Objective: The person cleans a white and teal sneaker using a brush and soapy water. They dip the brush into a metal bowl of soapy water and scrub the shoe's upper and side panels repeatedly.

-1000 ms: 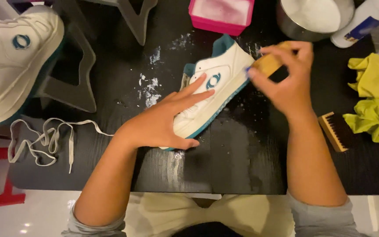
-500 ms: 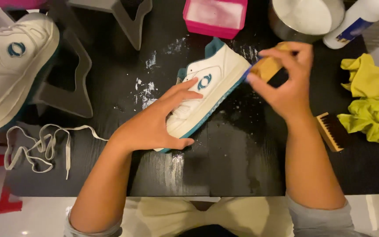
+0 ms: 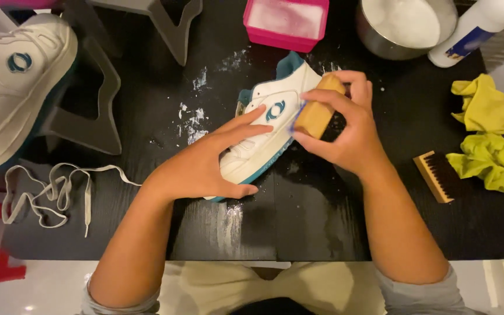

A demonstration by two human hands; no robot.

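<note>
The white sneaker point(image 3: 266, 131) is pinned flat by the spread left hand point(image 3: 205, 166); a wooden brush point(image 3: 317, 108) is gripped by the right hand point(image 3: 348, 137) against its side. Foam is spilled already; cleaning seems midway.

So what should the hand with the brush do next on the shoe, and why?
Probably draw the wooden brush in the right hand along the side of the white and teal shoe towards the toe. The brush sits at the heel end, and the left hand pins the front of the shoe to the black table, so it seems steady enough for a stroke.
</note>
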